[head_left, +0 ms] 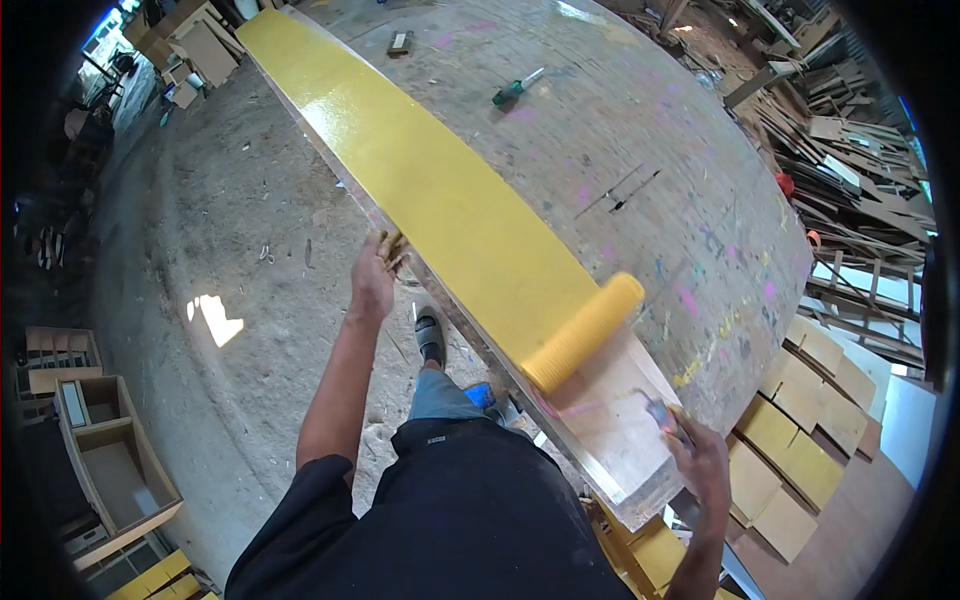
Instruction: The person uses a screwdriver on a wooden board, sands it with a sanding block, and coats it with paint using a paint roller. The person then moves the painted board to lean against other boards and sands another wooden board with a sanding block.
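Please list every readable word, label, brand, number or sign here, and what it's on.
No text can be read.
Dark clothing: a small pale mark, too small to read.
Small block on the table: too small to tell.
Yellow board and paint roller: no lettering visible.

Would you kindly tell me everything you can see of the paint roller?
The paint roller has a thick, cylindrical yellow-orange sleeve with fine ridges around it, apparently soft and loaded with paint. It lies slantwise across the board, where the yellow coat gives way to a pale, bare stretch. The right hand grips its greyish handle near the board's bare end. The frame joining handle and sleeve is hard to make out.
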Available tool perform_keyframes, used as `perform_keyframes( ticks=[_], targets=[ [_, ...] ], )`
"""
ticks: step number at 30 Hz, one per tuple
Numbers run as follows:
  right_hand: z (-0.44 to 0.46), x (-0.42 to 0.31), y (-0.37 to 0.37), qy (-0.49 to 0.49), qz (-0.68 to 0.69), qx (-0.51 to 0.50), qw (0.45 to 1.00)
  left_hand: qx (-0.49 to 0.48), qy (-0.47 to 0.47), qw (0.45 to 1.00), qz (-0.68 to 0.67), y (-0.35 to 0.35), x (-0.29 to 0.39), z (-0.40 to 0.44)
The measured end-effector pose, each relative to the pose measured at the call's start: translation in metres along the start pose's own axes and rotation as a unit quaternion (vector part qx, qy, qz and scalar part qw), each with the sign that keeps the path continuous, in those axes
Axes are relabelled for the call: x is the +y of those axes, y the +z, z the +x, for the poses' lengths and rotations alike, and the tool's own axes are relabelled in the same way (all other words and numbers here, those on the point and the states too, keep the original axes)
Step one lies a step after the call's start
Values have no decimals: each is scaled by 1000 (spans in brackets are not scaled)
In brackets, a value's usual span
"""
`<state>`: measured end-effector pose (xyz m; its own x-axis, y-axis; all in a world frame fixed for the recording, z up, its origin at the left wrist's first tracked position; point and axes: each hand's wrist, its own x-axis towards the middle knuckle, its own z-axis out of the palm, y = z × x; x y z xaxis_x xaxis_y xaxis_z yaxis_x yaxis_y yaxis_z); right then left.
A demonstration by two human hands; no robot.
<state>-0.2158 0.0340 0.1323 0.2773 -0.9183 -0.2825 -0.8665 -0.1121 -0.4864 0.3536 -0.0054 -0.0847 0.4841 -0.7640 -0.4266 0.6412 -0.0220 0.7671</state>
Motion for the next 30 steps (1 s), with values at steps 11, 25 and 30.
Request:
perform_keyframes(
  ticks=[11,25,30],
  targets=[
    [55,-22,14,-107,-35,5,994,-30,-17,999,10,-3,7,-1],
    [-15,50,-33,-23,-71,-47,996,-18,4,999,50,18,-13,-28],
    [-123,121,-100,53,-110,-44,992,9,16,997,73,9,-24,-7]
  ],
)
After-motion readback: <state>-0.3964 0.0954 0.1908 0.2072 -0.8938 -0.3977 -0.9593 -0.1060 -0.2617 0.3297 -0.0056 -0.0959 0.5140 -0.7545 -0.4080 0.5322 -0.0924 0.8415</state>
